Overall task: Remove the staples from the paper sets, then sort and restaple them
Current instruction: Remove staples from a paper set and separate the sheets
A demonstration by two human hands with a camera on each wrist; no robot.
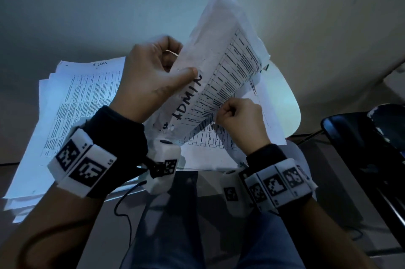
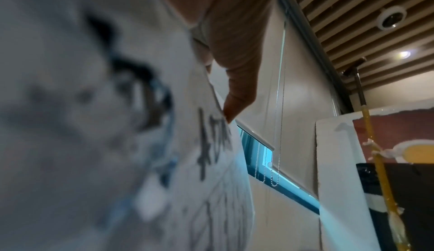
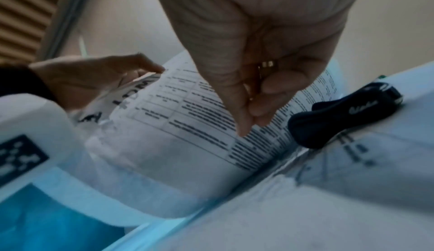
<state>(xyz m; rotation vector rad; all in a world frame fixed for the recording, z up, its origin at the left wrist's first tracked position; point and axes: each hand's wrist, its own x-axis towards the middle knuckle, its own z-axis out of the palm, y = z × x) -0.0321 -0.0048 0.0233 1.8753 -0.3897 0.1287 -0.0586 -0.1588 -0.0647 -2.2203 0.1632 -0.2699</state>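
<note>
Two hands work one crumpled white paper set with a printed table and black handwritten letters (image 1: 221, 76), which we hold tilted up above the pale table (image 1: 287, 97). Our left hand (image 1: 151, 78) pinches its folded-back top sheet between thumb and curled fingers. Our right hand (image 1: 238, 119) pinches a page edge lower down. Beside the set lies a dark blue stapler (image 3: 345, 114); left of it, a stack of printed white sheets (image 1: 72, 111).
</note>
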